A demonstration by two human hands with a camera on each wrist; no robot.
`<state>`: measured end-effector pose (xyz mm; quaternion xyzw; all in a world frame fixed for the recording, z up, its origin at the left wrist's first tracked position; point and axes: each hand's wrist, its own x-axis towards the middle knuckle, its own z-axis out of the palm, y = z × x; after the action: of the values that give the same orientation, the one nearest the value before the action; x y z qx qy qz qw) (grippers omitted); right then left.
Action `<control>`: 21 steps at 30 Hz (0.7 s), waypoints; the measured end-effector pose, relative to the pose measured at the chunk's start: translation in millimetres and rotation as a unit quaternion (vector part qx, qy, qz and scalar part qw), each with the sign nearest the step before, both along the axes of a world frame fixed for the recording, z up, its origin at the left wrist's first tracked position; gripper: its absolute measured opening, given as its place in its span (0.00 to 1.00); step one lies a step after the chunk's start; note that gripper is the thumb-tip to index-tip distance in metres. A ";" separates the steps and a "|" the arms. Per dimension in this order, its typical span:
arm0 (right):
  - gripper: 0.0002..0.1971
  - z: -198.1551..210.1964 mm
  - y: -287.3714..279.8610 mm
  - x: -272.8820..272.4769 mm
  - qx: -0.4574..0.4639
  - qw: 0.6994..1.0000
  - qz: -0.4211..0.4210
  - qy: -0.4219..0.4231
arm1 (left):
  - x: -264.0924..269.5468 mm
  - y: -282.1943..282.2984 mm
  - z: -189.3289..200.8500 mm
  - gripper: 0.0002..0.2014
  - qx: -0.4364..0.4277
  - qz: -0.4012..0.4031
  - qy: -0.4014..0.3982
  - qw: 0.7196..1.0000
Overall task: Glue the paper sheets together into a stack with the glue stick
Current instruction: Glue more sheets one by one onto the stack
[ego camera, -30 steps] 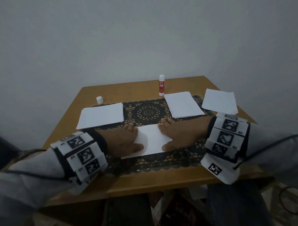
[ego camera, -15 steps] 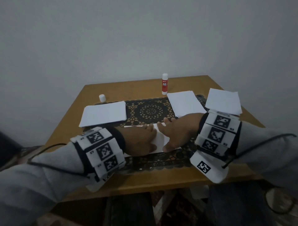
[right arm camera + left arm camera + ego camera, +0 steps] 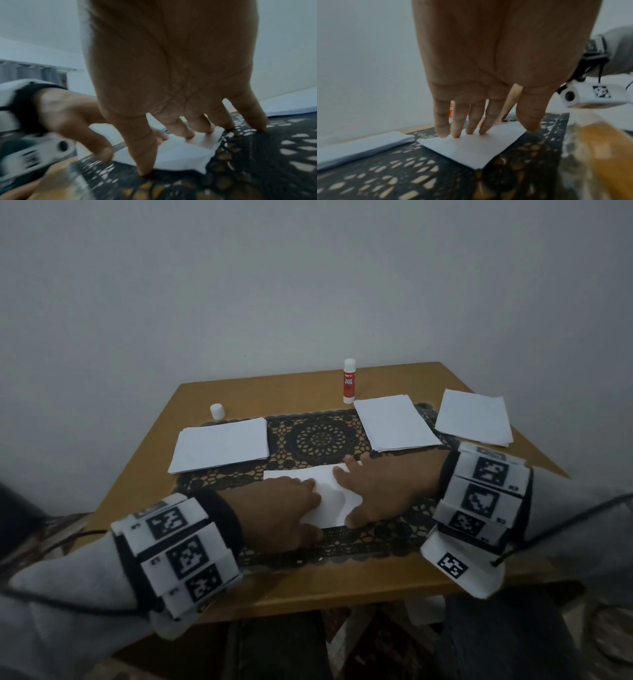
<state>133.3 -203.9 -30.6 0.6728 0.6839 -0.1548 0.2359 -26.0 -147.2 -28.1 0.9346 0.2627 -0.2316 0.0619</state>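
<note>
White paper sheet [image 3: 329, 498] flat on lace mat [image 3: 318, 440], left hand [image 3: 274, 508], right hand [image 3: 380, 487] pressing it, fingers straight

Both hands [image 3: 337, 501] flat, fingers straight, palms down

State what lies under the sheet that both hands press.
The black lace mat lies under the sheet, on the table. The left hand and right hand cover its sides. Any sheets or glue beneath it are hidden.
</note>
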 end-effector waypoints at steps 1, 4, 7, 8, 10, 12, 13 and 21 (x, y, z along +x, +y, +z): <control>0.43 0.6 -3.8 -0.9 0.000 1.000 0.009 0.005 | -0.9 3.6 -1.3 0.33 0.013 0.006 -0.009 1.000; 0.39 0.0 -15.4 -2.9 -0.009 1.000 0.030 0.003 | -7.1 16.9 -6.0 0.38 0.036 0.045 -0.020 0.998; 0.32 -0.4 -22.5 0.3 0.030 0.999 0.039 -0.003 | -9.0 26.4 -7.9 0.42 0.037 0.068 -0.063 0.995; 0.30 0.2 -24.2 1.7 0.051 0.998 0.031 0.004 | -8.1 29.6 -8.1 0.42 0.039 0.073 -0.073 0.994; 0.25 1.3 -26.9 3.6 0.093 0.995 0.021 0.024 | -5.3 36.7 -8.1 0.41 0.046 0.082 -0.080 0.992; 0.21 1.5 -27.6 6.0 0.136 0.990 0.021 0.043 | -2.5 44.5 -6.9 0.40 0.038 0.094 -0.077 0.992; 0.20 1.2 -27.1 7.7 0.157 0.986 0.018 0.057 | -1.3 47.8 -5.5 0.38 0.026 0.102 -0.079 0.991; 0.05 1.2 -5.8 30.0 0.233 0.944 -0.088 0.218 | -8.1 61.5 -9.6 0.06 -0.060 0.130 -0.189 0.971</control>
<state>163.3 -209.7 -29.4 0.7161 0.6739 -0.1537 -0.0972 -34.1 -85.6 -37.7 0.9136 0.3514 -0.0557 0.1967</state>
